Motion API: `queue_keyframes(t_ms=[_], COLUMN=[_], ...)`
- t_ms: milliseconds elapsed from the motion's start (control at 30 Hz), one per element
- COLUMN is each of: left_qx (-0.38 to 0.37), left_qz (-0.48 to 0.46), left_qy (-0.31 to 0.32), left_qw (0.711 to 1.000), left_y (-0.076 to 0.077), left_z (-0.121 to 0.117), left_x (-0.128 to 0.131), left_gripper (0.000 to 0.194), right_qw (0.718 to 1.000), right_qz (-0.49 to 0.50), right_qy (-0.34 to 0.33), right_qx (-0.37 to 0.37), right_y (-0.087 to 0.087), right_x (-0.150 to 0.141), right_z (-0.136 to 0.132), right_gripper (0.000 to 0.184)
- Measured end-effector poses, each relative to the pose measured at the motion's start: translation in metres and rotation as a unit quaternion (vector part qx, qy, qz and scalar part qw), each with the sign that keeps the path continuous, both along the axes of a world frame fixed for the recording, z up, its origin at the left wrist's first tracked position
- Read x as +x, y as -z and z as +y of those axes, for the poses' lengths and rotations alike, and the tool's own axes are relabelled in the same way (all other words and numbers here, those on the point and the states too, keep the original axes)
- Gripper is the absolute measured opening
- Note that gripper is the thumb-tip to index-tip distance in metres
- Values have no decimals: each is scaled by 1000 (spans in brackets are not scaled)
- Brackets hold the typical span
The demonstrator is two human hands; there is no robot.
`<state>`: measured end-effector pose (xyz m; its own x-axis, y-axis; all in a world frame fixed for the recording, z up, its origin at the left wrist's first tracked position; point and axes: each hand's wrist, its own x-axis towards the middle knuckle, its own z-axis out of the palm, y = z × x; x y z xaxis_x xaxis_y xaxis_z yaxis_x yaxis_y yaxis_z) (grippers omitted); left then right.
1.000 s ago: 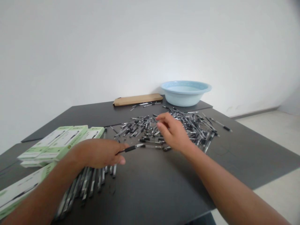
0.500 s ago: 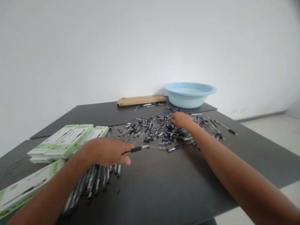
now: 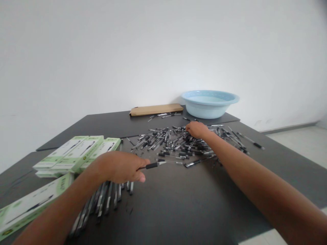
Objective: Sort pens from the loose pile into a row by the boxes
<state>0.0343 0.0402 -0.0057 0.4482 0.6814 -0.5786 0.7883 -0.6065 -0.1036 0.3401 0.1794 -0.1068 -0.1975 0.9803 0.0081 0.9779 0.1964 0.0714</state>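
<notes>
My left hand (image 3: 122, 166) is closed around a pen (image 3: 152, 165) with a black grip, its clear tip end pointing right. Below and beside that wrist lies a row of pens (image 3: 102, 200), partly covered by my forearm. Farther out, my right hand (image 3: 197, 130) reaches into a loose pile of clear and black pen pieces (image 3: 176, 144). Its fingers look pinched together among the pieces, and what they may hold is hidden.
Green and white pen boxes (image 3: 81, 151) are stacked at the left, with another box (image 3: 33, 204) nearer me. At the back stand a brown cardboard piece (image 3: 155, 109) and a light blue basin (image 3: 208, 109). Everything rests on dark tables (image 3: 173, 207).
The view has shifted slightly, moving most things a little right and down in the picture. My right hand has moved slightly left relative to the pile. My left hand still holds the pen.
</notes>
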Motion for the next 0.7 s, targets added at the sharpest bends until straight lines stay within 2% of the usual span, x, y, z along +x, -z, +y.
queue_keyframes(t_ms=[400,567,700], left_qx=[0,6,0], left_qz=[-13,-35,-18], left_qy=[-11,-7,-13], left_qw=[1000,999,1000], left_y=[0,2,0], left_z=[-1,0,-1], left_x=[2,0,1], left_gripper=[57,55,56], right_qw=[1000,1000,1000], right_qz=[10,16,18], right_qy=[2,2,-18], right_qx=[-10,14,11], right_y=[0,1,6], right_x=[8,10,7], right_z=[20,20,19], right_gripper=[30,37,35])
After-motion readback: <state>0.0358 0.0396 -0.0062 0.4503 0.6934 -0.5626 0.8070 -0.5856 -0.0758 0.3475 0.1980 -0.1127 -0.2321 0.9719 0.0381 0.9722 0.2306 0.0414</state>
